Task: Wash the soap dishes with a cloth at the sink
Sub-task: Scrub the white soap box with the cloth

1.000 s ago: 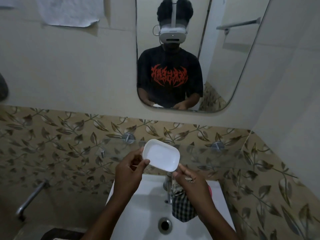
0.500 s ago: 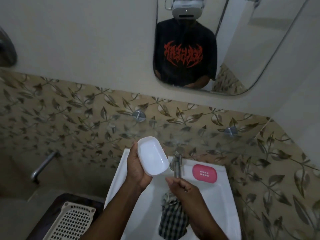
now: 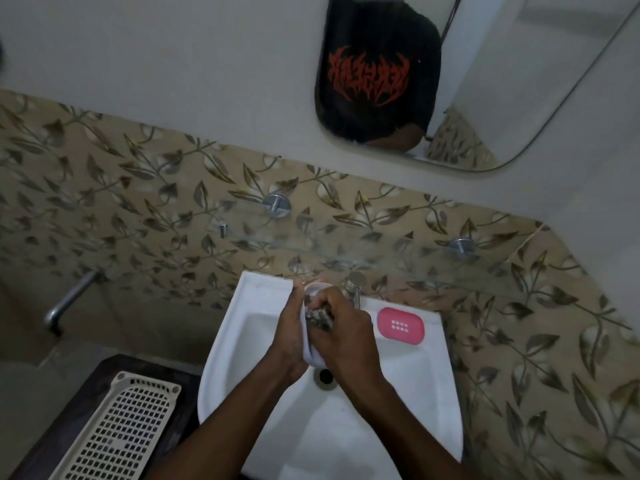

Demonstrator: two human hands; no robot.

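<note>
Over the white sink [image 3: 408, 386], my left hand [image 3: 289, 336] holds a white soap dish [image 3: 313, 356] on edge, so only its top and bottom rims show. My right hand [image 3: 346, 336] presses a bunched checked cloth [image 3: 320, 318] into the dish's hollow. Both hands meet above the drain [image 3: 325, 375]. A pink soap dish [image 3: 400, 325] with small holes lies flat on the sink's back right ledge, untouched. The tap [image 3: 355, 289] stands just behind my right hand; no running water is visible.
A glass shelf [image 3: 346, 261] on chrome brackets runs along the leaf-patterned tiles above the sink. A cream perforated plastic tray [image 3: 117, 431] rests on a dark surface to the left. A wall tap [image 3: 69, 299] sticks out further left. A mirror [image 3: 519, 81] hangs above.
The view has tilted down to the sink. My left hand lowered the white dish over the basin, and my right hand picked the cloth up from the basin and pushed it into the dish.
</note>
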